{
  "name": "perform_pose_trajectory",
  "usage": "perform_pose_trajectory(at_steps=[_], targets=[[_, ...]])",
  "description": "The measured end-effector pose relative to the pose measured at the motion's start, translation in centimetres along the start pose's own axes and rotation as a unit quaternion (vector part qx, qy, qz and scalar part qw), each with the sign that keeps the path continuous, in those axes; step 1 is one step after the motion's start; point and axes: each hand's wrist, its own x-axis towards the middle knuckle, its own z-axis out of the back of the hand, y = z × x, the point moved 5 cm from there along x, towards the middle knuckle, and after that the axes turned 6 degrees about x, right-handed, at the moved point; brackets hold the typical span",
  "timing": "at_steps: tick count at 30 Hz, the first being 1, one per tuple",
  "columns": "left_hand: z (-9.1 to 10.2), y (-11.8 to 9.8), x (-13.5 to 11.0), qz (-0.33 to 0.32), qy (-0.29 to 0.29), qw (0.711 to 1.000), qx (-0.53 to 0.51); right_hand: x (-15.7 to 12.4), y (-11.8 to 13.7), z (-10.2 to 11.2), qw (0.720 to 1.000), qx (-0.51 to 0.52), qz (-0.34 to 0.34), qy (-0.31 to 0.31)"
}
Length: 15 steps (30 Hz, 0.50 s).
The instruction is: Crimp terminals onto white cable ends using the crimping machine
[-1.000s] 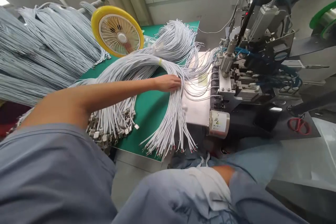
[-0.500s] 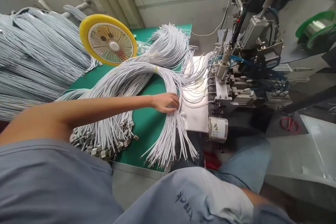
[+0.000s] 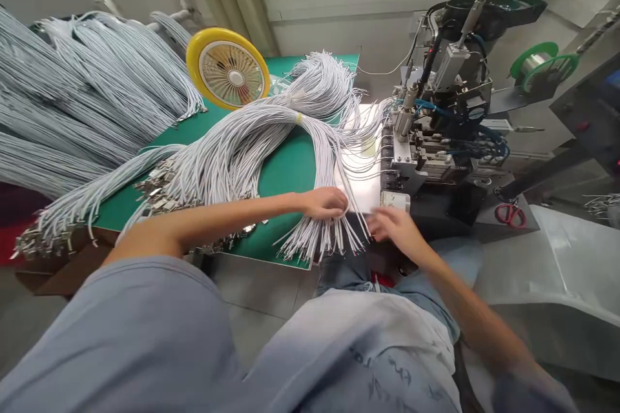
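A thick bundle of white cables (image 3: 324, 148) arches over the green table and fans out toward its front edge, with stripped wire tips at the ends. My left hand (image 3: 325, 202) lies over this bundle near the loose ends, its fingers curled round some cables. To its right, my right hand (image 3: 398, 230) is beside the outermost cable ends, with its fingers toward them. Motion smears those fingers, and whether they touch a cable is unclear. A yellowish tie (image 3: 299, 119) is round the bundle at the top of the arch. Metal connectors (image 3: 162, 184) cluster at the cables' other ends.
A machine (image 3: 411, 135) with cylinders and blue tubes stands at the right, several cables leading into its row of black clamps. A yellow round fan (image 3: 227, 105) stands behind the bundle. More cables (image 3: 111, 84) hang at the left. Red-handled scissors (image 3: 510, 215) lie at the right.
My right hand has come up from the lower right to the cable ends. My left hand has slid down the bundle, closer to the ends. The camera view has shifted.
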Motion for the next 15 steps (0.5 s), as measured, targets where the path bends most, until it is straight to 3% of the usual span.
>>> perform_pose_trajectory(at_steps=[1, 3, 6, 8, 10, 12, 15], targets=[[-0.6, -1.0, 0.2, -0.006, 0.004, 1.000, -0.017, 2.4, 2.2, -0.5, 0.999, 0.015, 0.036, -0.036], [-1.7, -2.9, 0.6, -0.007, -0.006, 1.000, -0.029, 6.9, 5.9, -1.7, 0.986, -0.089, 0.083, -0.111], [-3.7, -6.4, 1.1, -0.046, 0.013, 0.998, -0.030, 11.3, 8.3, -3.5, 0.953, -0.250, 0.093, -0.144], [-4.7, -9.3, 1.4, -0.084, 0.044, 0.995, -0.018, 12.3, 8.0, -4.1, 0.937, -0.315, 0.074, -0.133], [-4.8, -12.7, 1.8, -0.176, 0.042, 0.983, 0.013, 12.3, 7.2, -4.3, 0.926, -0.352, 0.056, -0.124], [-3.9, -15.6, 2.2, -0.246, 0.012, 0.968, 0.052, 11.8, 6.3, -4.1, 0.923, -0.362, 0.051, -0.123], [-1.9, -17.5, 3.7, -0.291, -0.015, 0.955, 0.058, 10.6, 5.2, -3.8, 0.935, -0.325, 0.050, -0.131]])
